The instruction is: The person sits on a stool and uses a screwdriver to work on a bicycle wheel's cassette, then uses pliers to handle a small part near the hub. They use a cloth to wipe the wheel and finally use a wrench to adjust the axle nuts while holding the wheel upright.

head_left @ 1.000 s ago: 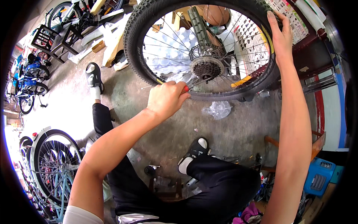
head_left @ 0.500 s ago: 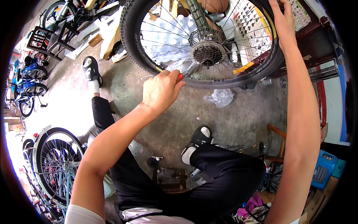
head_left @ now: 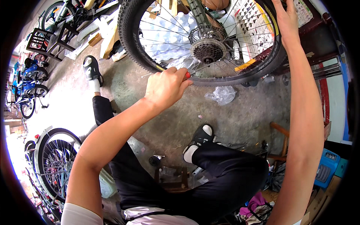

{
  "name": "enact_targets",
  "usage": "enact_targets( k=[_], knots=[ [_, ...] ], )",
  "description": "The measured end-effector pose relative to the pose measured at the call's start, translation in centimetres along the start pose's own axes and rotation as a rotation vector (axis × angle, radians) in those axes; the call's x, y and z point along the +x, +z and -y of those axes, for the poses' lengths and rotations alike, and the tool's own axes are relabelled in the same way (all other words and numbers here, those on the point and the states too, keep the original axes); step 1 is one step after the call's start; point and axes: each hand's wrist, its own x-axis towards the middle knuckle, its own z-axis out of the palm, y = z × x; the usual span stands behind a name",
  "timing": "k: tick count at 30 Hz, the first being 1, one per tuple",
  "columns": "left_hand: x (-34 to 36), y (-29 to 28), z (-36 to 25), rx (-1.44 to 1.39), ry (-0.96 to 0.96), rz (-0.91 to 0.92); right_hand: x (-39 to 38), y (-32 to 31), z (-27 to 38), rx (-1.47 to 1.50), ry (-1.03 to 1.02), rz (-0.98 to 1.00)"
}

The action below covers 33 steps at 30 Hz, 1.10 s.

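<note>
A bicycle wheel [head_left: 275, 71] with a knobbly black tyre and a rear cassette [head_left: 207, 52] stands in front of me, tilted. Up at its right side, my right hand [head_left: 288, 28] grips the tyre and rim, fingertips partly cut off by the picture's edge. My left hand [head_left: 166, 87] is closed at the wheel's lower left rim. Out of that fist shows the red end of a small tool [head_left: 187, 75]; the rest lies hidden in my fingers, so its kind is unclear. A green bike frame tube [head_left: 198, 15] runs behind the wheel.
Crumpled clear plastic [head_left: 222, 95] lies on the concrete below the wheel. Wrapped bottles [head_left: 167, 33] and a printed sheet [head_left: 255, 33] are behind it. A wooden stool [head_left: 281, 131], a blue case [head_left: 325, 168] and a parked bicycle [head_left: 58, 163] flank me. Tools lie near my foot.
My left hand has shifted slightly right along the rim, and more of the red tool end shows. The wheel has tilted or turned a little; my right hand keeps its grip.
</note>
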Motion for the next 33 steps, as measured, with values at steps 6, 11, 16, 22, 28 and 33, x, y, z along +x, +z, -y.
enact_targets(
  k=[6, 11, 16, 22, 28, 33],
  knots=[
    [-1.4, -0.1, 0.9, 0.031, -0.022, -0.073, 0.0, -0.4, 0.2, 0.006, 0.019, -0.005],
    [-1.2, 1.0, 1.0, 0.023, -0.033, -0.115, 0.2, -0.2, -0.2, 0.007, -0.025, 0.014],
    [-1.2, 2.1, -0.4, 0.033, -0.103, -0.138, 0.1, -0.3, -0.3, 0.018, -0.007, 0.011],
    [-1.0, 2.5, 0.9, -0.192, -0.132, -0.135, 0.0, -0.3, -0.2, 0.072, -0.008, 0.021],
    [1.3, 1.3, 4.7, -0.38, -0.11, 0.081, 0.1, -0.7, -0.8, 0.076, -0.04, 0.037],
    [2.8, 0.4, 7.4, -0.401, -0.022, 0.124, 0.1, -0.4, -0.5, 0.064, -0.019, 0.028]
  ],
)
